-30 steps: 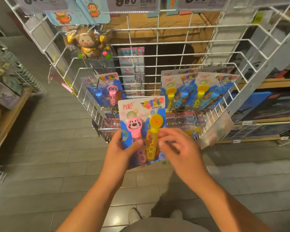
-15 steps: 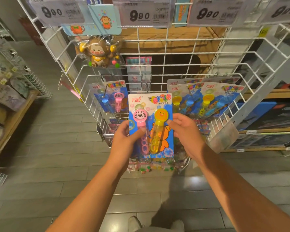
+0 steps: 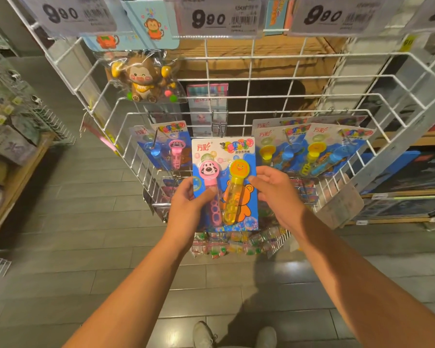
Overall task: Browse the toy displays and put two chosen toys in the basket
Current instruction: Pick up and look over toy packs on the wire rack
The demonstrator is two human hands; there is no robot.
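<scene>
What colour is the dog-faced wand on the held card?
Pink, on the bubble wand card; head view shows it.

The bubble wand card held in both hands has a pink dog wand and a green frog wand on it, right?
Not quite. The head view shows the bubble wand card held by the left hand and the right hand, with a pink dog wand, but the other is a yellow wand with an orange face, not a green frog.
</scene>
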